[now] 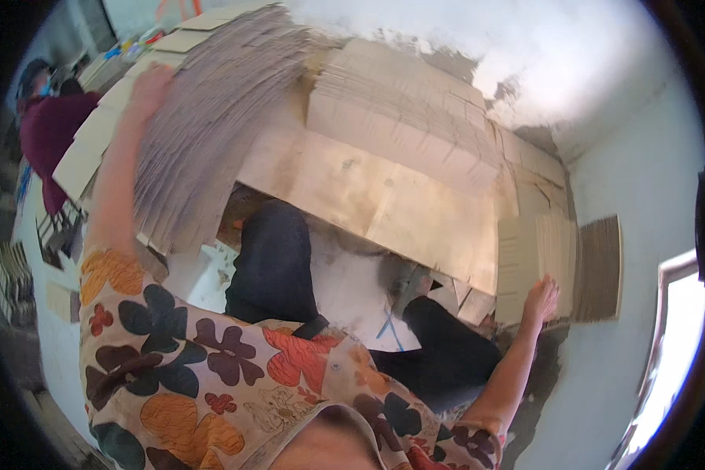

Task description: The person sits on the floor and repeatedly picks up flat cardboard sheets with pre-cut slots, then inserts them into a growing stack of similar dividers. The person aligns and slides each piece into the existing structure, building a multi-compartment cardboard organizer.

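My left arm stretches far out to the left, and my left hand is at the upper edge of a large fanned pile of thin cardboard sheets. Motion smears its fingers, so their hold is unclear. Out to the right, my right hand is closed, its fingers curled against the near side of a light-brown cardboard stack. Whatever those fingers may grip is hidden. Between my hands lies a bare wooden board, with a long row of stacked cardboard along its far side.
Another upright cardboard stack stands against the right wall. At the far left is a person in a dark red top. Pale sheets lie along the left pile's outer side. My knees are below the board's near edge.
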The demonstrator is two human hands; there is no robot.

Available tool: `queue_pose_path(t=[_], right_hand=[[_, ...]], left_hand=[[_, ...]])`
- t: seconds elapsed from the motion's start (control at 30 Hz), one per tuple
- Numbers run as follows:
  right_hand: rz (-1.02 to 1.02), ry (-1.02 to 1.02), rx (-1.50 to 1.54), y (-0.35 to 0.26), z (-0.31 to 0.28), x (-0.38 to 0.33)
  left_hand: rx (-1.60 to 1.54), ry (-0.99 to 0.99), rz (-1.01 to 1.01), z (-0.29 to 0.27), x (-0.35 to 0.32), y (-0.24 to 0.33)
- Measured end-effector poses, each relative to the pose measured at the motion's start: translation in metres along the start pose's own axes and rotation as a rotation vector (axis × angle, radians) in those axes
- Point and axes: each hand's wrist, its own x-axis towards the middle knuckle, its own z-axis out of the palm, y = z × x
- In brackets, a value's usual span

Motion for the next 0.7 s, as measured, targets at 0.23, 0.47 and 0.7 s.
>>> queue_pose_path(t=[0.23,0.47,0.7], right_hand=[[0.309,-0.392,-0.040,-0.013,0.015,-0.002],[0.204,-0.072,0.048,0.029,0.037,-0.011],[0.214,-0.078,0.137,0.018,0.034,-0.010]], left_hand=[[-0.079,-0.395,-0.106,0.006,0.012,-0.092],[-0.216,-0.559,-0.111,-0.007,0.052,-0.041],[-0.167,-0.551,-0.142,0.005,0.054,-0.066]])
